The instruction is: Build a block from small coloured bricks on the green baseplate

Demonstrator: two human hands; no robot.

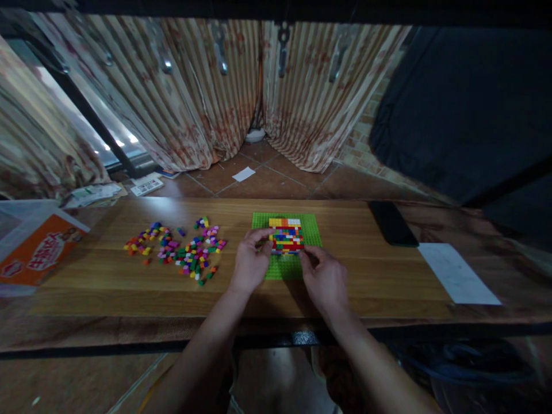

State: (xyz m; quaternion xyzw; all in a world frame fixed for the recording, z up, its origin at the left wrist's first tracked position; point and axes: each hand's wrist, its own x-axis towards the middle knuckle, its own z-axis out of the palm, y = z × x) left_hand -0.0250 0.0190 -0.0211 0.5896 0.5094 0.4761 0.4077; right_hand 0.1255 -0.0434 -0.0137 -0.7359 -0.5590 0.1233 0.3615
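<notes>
A block built of many coloured toy bricks (287, 237) is on the green studded baseplate (284, 269) in front of me. Its top shows a yellow, orange and white row at the back and red, blue and yellow rows nearer me. My left hand (252, 259) grips the block's left side, index finger and thumb bent against it. At the near right corner, my right hand (325, 279) has its thumb and index finger closed on the block's edge. Whether a loose brick is between those fingertips cannot be made out.
Loose coloured bricks (190, 253) lie scattered on the wooden board (129, 293) to the left. Further left stands an orange and white box (43, 247). A black phone (392, 223) and a white paper sheet (459, 273) lie at the right. Curtains (207, 103) hang behind.
</notes>
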